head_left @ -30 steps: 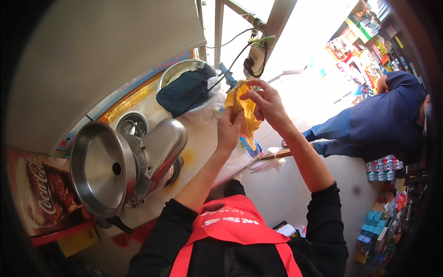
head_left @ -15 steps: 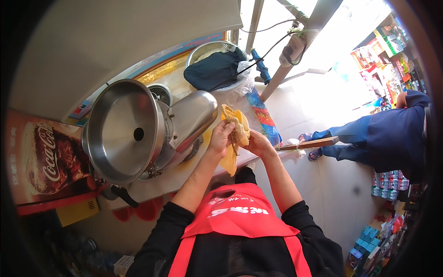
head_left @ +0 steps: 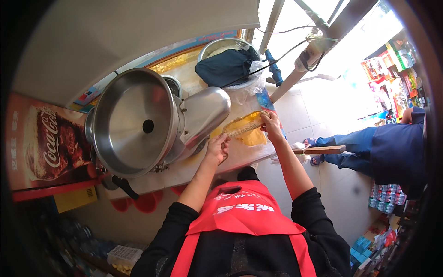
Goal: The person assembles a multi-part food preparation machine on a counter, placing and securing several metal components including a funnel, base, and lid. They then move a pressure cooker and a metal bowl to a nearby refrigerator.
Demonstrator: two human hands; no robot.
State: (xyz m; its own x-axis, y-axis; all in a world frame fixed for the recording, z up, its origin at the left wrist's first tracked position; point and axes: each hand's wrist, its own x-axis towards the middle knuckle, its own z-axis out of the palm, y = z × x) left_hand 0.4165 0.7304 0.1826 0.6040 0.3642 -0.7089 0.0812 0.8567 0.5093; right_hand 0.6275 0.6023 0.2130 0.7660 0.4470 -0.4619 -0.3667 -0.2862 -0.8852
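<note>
in pinched left and right fingers (head_left: 266,119), yellow cloth (head_left: 254,137)

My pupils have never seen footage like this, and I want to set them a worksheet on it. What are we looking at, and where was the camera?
There is no robot here. A person in a red apron works bare-handed, filmed by a fisheye camera on their own head, looking down; that is why straight edges bend. Picture left is the person's left.

The left hand and right hand grip a yellow cloth by its brownish edge, spread between them.

On the worktop stand a steel machine with a wide round pan and a perforated bowl, partly hidden by dark cloth. Another person is at the right.
</note>
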